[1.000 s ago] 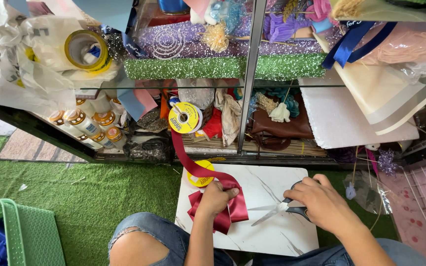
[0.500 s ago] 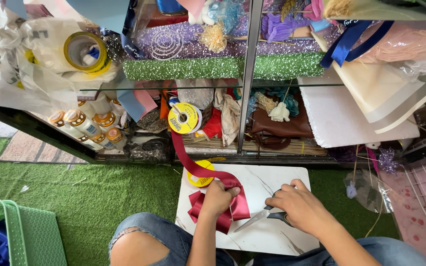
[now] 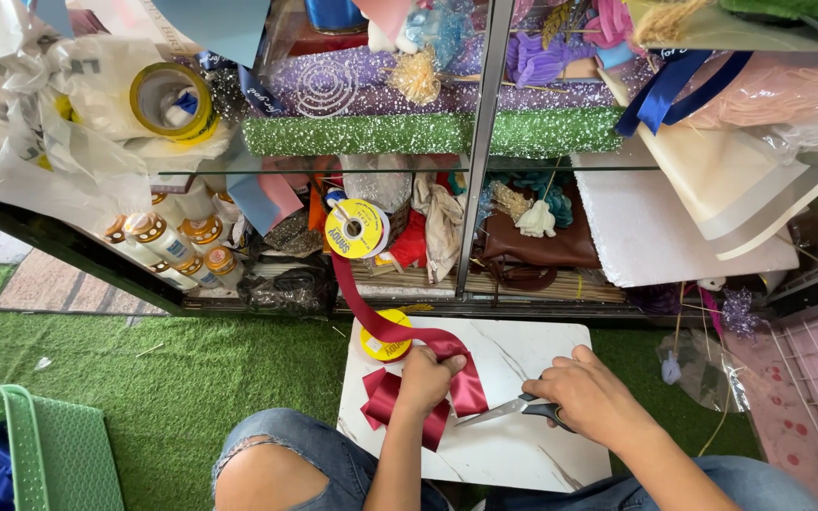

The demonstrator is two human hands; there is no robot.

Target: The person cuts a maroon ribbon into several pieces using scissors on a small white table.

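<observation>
Fingers of the left hand (image 3: pixel 425 377) are curled and clamped on a folded bundle of dark red satin ribbon (image 3: pixel 409 402), pinning its loops to the white marbled board (image 3: pixel 523 445). The right hand (image 3: pixel 591 396) wraps shut around the black handles of the scissors (image 3: pixel 513 410), whose blades point left toward the ribbon's hanging tail. Compared with half a second ago, the right hand sits slightly further right and the blades show more clearly. From the bundle the ribbon runs up past a yellow spool (image 3: pixel 385 339) to another yellow spool (image 3: pixel 356 228) on the shelf. Both forearms reach forward over the knees.
</observation>
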